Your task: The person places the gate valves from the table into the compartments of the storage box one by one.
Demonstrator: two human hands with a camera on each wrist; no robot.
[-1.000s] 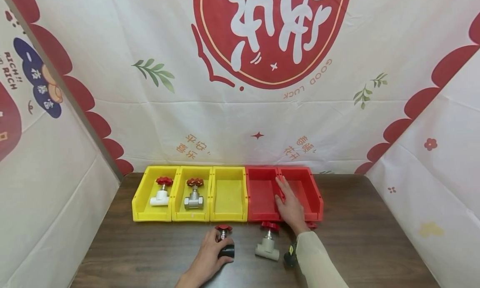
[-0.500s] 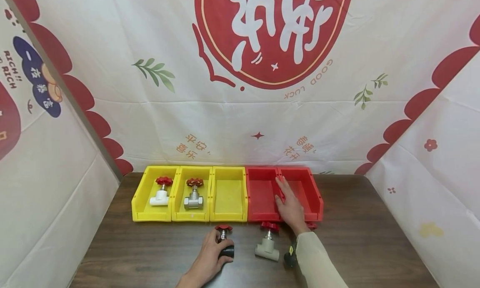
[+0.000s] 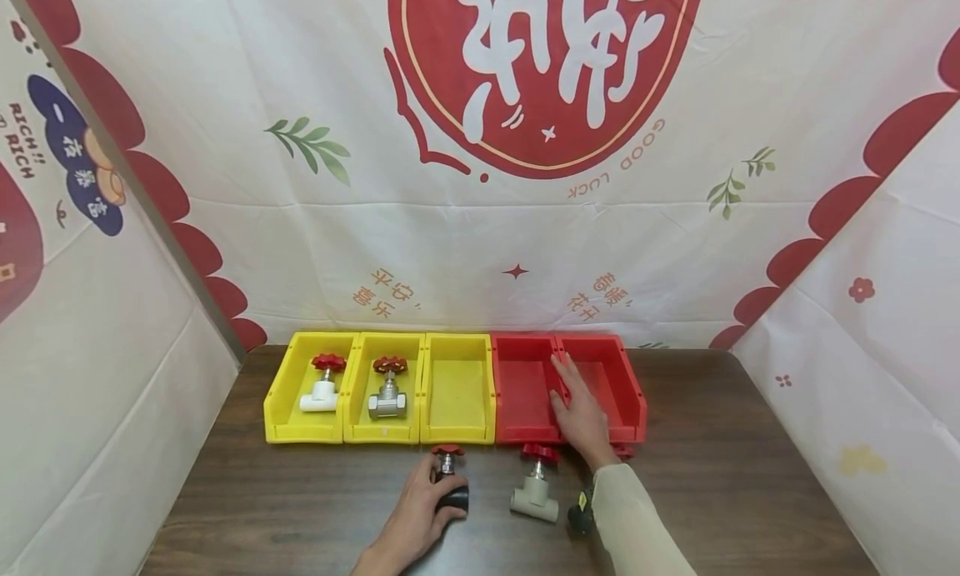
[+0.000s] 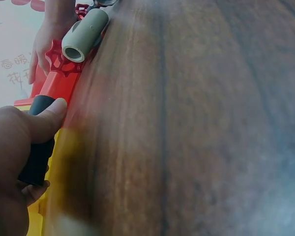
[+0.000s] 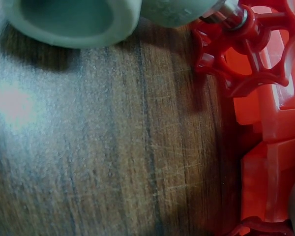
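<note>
My left hand (image 3: 416, 509) grips the black body of a valve (image 3: 454, 498) with a red handwheel, in front of the yellow bins; in the left wrist view thumb and fingers pinch the black body (image 4: 38, 157). My right hand (image 3: 583, 413) lies with extended fingers over the divider between the two red bins (image 3: 522, 397), holding nothing. Between the hands a grey-green valve (image 3: 535, 498) with a red handwheel lies on the table; it fills the top of the right wrist view, its red handwheel (image 5: 250, 44) beside the red bins.
A white valve (image 3: 321, 395) and a metal valve (image 3: 387, 403) lie in the two left yellow bins; the third yellow bin (image 3: 457, 434) holds nothing. A dark object (image 3: 580, 513) lies by the right sleeve, with a red handwheel (image 3: 623, 451) partly behind the wrist.
The black valve in my left hand has shifted slightly, its red handwheel now a little closer to the yellow bins. My right hand has stayed in place.
</note>
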